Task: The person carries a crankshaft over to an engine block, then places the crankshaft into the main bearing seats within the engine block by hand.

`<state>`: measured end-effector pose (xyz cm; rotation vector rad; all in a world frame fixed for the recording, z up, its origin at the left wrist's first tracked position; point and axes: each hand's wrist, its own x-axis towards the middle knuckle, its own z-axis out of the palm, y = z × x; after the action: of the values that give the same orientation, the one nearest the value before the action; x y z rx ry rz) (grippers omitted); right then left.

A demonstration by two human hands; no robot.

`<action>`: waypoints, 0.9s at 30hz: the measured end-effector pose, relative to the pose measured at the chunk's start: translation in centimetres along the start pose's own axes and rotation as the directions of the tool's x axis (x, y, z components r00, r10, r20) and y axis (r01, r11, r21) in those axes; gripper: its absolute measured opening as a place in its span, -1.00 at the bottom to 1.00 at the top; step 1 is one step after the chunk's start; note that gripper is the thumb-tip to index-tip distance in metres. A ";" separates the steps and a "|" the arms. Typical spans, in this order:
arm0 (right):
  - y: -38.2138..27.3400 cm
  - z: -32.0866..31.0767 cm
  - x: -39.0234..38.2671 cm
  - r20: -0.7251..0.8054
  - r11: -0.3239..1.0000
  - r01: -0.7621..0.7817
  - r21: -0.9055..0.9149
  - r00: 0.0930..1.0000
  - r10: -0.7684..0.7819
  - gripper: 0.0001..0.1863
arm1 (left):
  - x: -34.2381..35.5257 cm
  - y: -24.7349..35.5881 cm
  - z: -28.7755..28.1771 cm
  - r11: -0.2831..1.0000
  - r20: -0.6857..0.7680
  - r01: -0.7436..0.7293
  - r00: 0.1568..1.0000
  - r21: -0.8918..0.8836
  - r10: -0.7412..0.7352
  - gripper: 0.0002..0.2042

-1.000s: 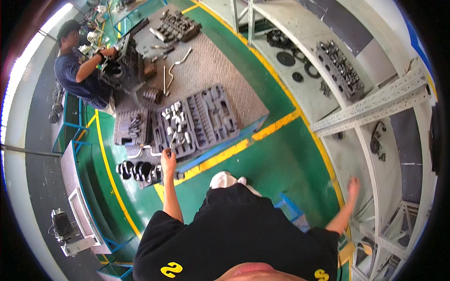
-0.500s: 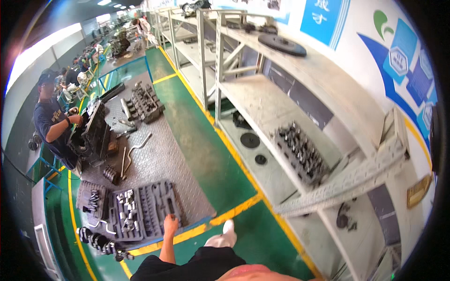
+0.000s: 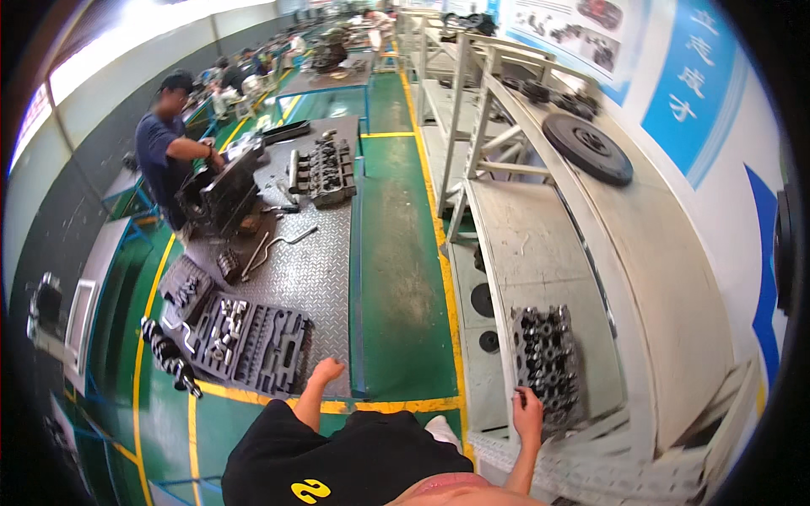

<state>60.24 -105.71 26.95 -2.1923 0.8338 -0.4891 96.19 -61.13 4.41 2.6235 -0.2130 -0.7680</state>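
Clock positions are read from each hand, with 12 o'clock pointing directly away from the wearer. The left hand is located over the near end of the worktop, its forearm angled toward 1 o'clock, knuckles up; the fingers are curled together, and whether anything lies within them cannot be told. The right hand is raised beside the rack, forearm nearly vertical toward 12 o'clock, fingers bent; their closure and any contact cannot be told. In view, this hand overlaps the near left corner of a cylinder head, which rests on a pale shelf between 12 and 1 o'clock. Dark discs lie on a lower level at 11 o'clock, and a large flywheel lies flat on the upper level between 12 and 1 o'clock. From the left hand, an open tool case is positioned nearby at 10 o'clock, with silver sockets in its left half. A crankshaft is at 9 o'clock, at the left edge of the worktop. A bent metal tube lies at 11 o'clock on the bare plate. A second cylinder head sits farther off at 12 o'clock. An engine block stands at 11 o'clock, where a co-worker reaches toward its top. Green floor with yellow lines separates worktop and rack.
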 end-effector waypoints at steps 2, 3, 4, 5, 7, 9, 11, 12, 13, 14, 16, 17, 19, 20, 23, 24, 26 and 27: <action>0.6 -0.3 5.2 0.085 1.000 -0.018 0.009 0.996 0.018 -0.77 | -2.2 1.0 1.6 0.986 0.011 0.154 0.988 -0.065 -0.154 -0.51; 0.6 0.2 8.4 0.103 1.000 0.026 0.011 0.994 -0.027 -0.78 | -3.2 0.1 2.5 0.981 -0.057 0.171 0.983 -0.089 -0.177 -0.54; 0.7 0.9 10.8 0.124 0.998 0.060 0.012 0.990 -0.061 -0.79 | -5.0 -0.8 3.7 0.976 -0.115 0.192 0.972 -0.105 -0.203 -0.56; 1.8 2.3 14.1 0.119 0.986 0.153 0.059 0.980 -0.159 -0.79 | -5.7 -1.4 4.3 0.966 -0.122 0.229 0.962 -0.116 -0.243 -0.56; 0.8 4.6 19.6 0.156 0.958 0.241 0.155 0.952 -0.264 -0.80 | -8.0 -2.2 5.3 0.810 0.054 0.381 0.915 -0.446 -0.401 -0.60; -2.9 6.4 24.6 0.234 0.940 0.189 0.284 0.937 -0.259 -0.79 | -9.8 -1.2 5.7 0.677 -0.018 0.395 0.857 -0.622 -0.516 -0.63; -5.6 9.2 29.0 0.294 0.904 0.145 0.401 0.915 -0.277 -0.77 | -9.7 0.6 5.6 0.634 -0.088 0.416 0.789 -0.652 -0.608 -0.64; -5.9 12.0 31.8 0.293 0.870 0.181 0.459 0.893 -0.341 -0.76 | -9.0 0.3 5.5 0.636 -0.137 0.430 0.751 -0.641 -0.646 -0.64; -7.9 13.6 33.8 0.316 0.872 0.223 0.435 0.869 -0.380 -0.76 | -8.6 0.3 5.1 0.635 -0.079 0.501 0.746 -0.588 -0.661 -0.64; -10.3 15.7 36.0 0.337 0.872 0.266 0.410 0.844 -0.416 -0.77 | -7.0 0.3 4.2 0.620 -0.077 0.501 0.738 -0.604 -0.671 -0.64; -15.6 19.4 39.8 0.396 0.827 0.226 0.514 0.793 -0.463 -0.77 | -3.8 -0.1 3.1 0.654 -0.220 0.443 0.700 -0.612 -0.680 -0.63; -17.9 21.3 41.7 0.403 0.807 0.247 0.537 0.765 -0.502 -0.78 | -1.5 0.1 2.1 0.608 -0.208 0.443 0.669 -0.659 -0.713 -0.64; -21.6 25.2 46.5 0.423 0.790 0.285 0.542 0.720 -0.550 -0.78 | 4.3 2.0 -1.7 0.639 -0.270 0.404 0.665 -0.654 -0.697 -0.63; -23.1 26.6 48.3 0.443 0.798 0.303 0.522 0.703 -0.557 -0.78 | 6.7 3.8 -3.8 0.680 -0.306 0.392 0.677 -0.620 -0.669 -0.62; -29.0 30.5 53.7 0.499 0.800 0.382 0.464 0.633 -0.592 -0.79 | 14.4 6.7 -9.5 0.720 -0.316 0.345 0.725 -0.603 -0.612 -0.61; -31.6 31.1 55.3 0.500 0.780 0.449 0.435 0.601 -0.624 -0.79 | 16.7 7.4 -12.0 0.727 -0.344 0.289 0.733 -0.623 -0.587 -0.61; -33.2 35.9 60.1 0.447 0.705 0.550 0.449 0.545 -0.710 -0.82 | 22.6 5.5 -14.3 0.718 -0.416 0.107 0.752 -0.688 -0.511 -0.61; -36.2 37.6 62.2 0.448 0.692 0.552 0.465 0.528 -0.722 -0.82 | 24.6 4.3 -15.8 0.641 -0.364 0.064 0.778 -0.765 -0.512 -0.62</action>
<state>140.93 -110.98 34.42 -2.1318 -0.4305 -0.1776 125.28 -65.99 6.43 1.9728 0.6155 -0.0689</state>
